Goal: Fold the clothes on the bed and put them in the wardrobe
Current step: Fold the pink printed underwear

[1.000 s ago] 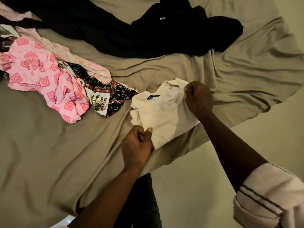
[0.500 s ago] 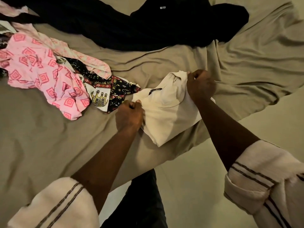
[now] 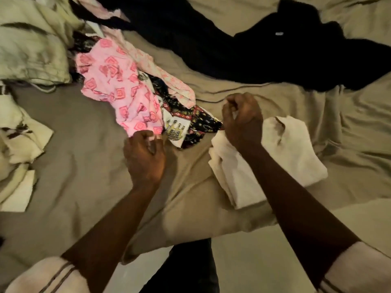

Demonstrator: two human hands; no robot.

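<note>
From the head camera we see a bed with a wrinkled tan bed sheet (image 3: 84, 170) and many clothes on it. A folded white cotton garment (image 3: 281, 157) lies near the bed's edge, on the right side.

The right hand (image 3: 243, 121) is over the top left corner of this white garment, with its fingers curled. A bit of white shows inside the curl, but we cannot tell if the hand grips the cloth or is just above it.

The left hand (image 3: 146, 157) is at the lower edge of a crumpled pink garment with red square patterns (image 3: 114, 89). Its fingers are curled too, and the picture is blurry there, so we cannot tell if it holds the pink cloth.

Between the two hands lies a dark patterned cloth with a yellow picture on a white patch (image 3: 186, 125), partly under the pink garment. A big black garment (image 3: 243, 51) is spread across the top of the bed, well apart from both hands. A pale cream crumpled cloth (image 3: 31, 43) sits at the top left, and a white cloth with dark marks (image 3: 19, 136) lies at the left edge. Both arms wear white sleeves with dark stripes (image 3: 48, 275).
</note>
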